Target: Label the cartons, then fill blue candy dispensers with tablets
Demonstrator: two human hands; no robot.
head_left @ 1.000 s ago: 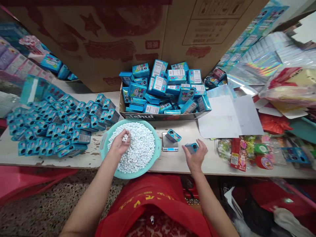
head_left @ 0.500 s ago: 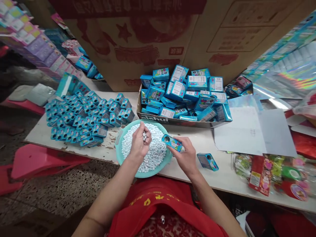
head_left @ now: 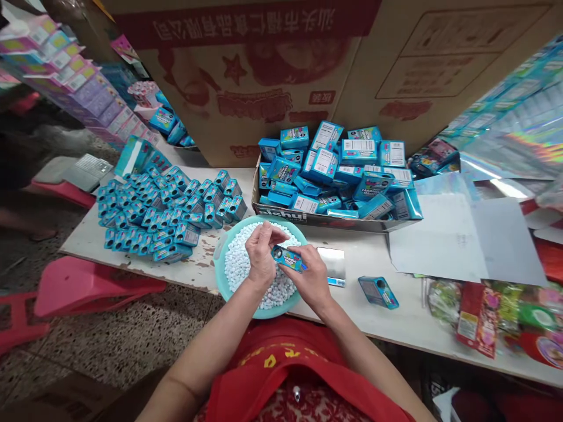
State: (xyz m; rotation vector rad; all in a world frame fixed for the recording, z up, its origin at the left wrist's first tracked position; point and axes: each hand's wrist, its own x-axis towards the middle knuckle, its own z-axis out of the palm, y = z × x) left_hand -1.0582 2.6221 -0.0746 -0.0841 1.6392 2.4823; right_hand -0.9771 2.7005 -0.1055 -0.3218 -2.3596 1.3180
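Observation:
Between my two hands is a small blue candy box (head_left: pixel 288 259), lying tilted with its round hole toward the left. My right hand (head_left: pixel 311 274) grips its right end. Curled over the hole end is my left hand (head_left: pixel 261 258), closed; the small white candies seen in it a moment ago are hidden by its fingers. Below both hands, a turquoise basin (head_left: pixel 221 275) is filled with white candies (head_left: pixel 237 266). Close by on the right lies a flat scale (head_left: pixel 332 264) with a silvery plate. Another blue box (head_left: pixel 378 292) stands alone farther right.
Many blue boxes with round holes (head_left: pixel 149 211) crowd the table at left. A carton (head_left: pixel 325 221) piled with blue boxes stands behind the basin, before a large cardboard box (head_left: pixel 281 76). White sheets (head_left: pixel 435 234) and wrapped sweets lie right. A pink stool (head_left: pixel 88 287) is at left.
My right hand has brought the blue box left, against my left hand, uncovering the scale. My left hand has moved from above the candies to the box's hole. The view has shifted slightly.

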